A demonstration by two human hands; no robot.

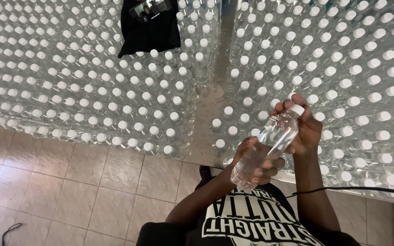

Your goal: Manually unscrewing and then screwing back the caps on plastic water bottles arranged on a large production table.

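Your left hand point(256, 161) grips the base of a clear bottle point(270, 146); your right hand point(304, 125) closes round its white cap point(296, 109). Bottle tilted, at the near edge of the table point(206, 114) of capped bottles point(115, 91).

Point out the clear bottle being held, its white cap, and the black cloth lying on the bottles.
clear bottle point(270, 146), head view, middle of its body.
white cap point(296, 109), head view, cap's side.
black cloth point(149, 32), head view, its centre.
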